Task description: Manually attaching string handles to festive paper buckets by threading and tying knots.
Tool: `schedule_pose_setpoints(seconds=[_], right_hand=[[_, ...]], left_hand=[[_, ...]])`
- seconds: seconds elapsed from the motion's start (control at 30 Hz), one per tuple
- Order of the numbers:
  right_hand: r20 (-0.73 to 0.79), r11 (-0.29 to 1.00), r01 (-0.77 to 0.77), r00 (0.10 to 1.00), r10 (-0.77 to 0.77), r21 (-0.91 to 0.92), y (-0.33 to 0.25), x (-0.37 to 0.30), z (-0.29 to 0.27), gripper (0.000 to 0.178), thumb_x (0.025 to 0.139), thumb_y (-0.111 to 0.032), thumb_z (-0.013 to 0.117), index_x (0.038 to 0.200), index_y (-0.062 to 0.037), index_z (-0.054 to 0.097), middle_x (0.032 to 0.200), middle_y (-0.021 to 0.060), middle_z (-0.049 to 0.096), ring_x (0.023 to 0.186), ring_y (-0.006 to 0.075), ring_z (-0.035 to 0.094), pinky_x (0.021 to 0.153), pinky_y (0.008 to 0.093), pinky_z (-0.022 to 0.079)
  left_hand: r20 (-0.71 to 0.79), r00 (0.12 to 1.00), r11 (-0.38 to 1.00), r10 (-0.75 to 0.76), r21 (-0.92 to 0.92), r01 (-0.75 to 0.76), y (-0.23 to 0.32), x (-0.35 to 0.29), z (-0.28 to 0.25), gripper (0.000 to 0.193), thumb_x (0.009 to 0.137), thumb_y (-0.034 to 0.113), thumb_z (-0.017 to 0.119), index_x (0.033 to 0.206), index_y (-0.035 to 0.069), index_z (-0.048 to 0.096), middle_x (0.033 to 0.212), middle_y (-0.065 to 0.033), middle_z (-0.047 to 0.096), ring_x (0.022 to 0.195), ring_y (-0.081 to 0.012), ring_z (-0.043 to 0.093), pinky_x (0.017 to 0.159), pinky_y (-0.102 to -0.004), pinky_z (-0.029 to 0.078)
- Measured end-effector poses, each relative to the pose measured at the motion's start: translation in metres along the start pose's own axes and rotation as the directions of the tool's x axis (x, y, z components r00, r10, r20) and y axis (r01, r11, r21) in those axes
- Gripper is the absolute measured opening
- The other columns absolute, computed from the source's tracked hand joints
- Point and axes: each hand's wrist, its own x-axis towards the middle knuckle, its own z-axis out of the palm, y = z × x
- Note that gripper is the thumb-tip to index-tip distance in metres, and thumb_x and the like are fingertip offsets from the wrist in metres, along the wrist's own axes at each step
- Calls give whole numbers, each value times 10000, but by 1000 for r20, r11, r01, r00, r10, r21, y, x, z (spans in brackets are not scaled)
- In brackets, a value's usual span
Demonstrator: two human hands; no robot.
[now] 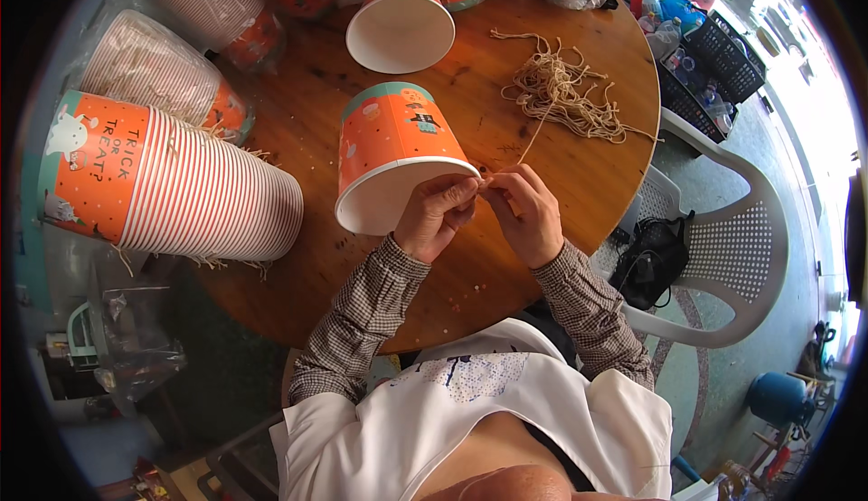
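Note:
An orange paper bucket (pixel 398 135) with a green base band and a white rim lies tilted on the wooden table, its mouth toward me. My left hand (pixel 436 214) is closed at the right end of that rim, fingertips pinched against it. Close beside it, my right hand (pixel 526 212) pinches a thin piece of beige twine (pixel 535 139) right at the rim. From there the strand runs up to a loose, tangled heap of twine (pixel 565 89). My fingertips hide the exact spot where twine and rim meet.
A long nested stack of matching buckets (pixel 208 180) lies at the left, twine ends poking out. Plastic-wrapped stacks (pixel 149 67) line the far left edge. Another bucket (pixel 400 31) rests beyond. Right of the round table (pixel 488 275) stand a white plastic chair (pixel 741 230) and black crates (pixel 719 62).

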Motion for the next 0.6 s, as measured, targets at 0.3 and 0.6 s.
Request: schedule_pose_setpoints(seconds=[0.3, 0.6], right_hand=[[-23, 991, -57, 998, 60, 120, -9, 2, -3, 234, 786, -4, 689, 1009, -48, 633, 906, 94, 618, 797, 227, 651, 675, 310, 550], [-165, 996, -50, 984, 62, 78, -4, 4, -10, 85, 840, 17, 648, 917, -16, 637, 856, 94, 622, 723, 206, 638, 614, 298, 524]], left_hand=[[-7, 999, 991, 44, 126, -43, -5, 1, -4, 148, 909, 129, 635, 964, -6, 654, 779, -16, 599, 618, -76, 454, 557, -220, 362], [27, 984, 915, 176, 365, -174, -4, 1, 2, 172, 905, 179, 661, 977, 22, 664, 761, 12, 607, 604, -44, 477, 545, -183, 383]])
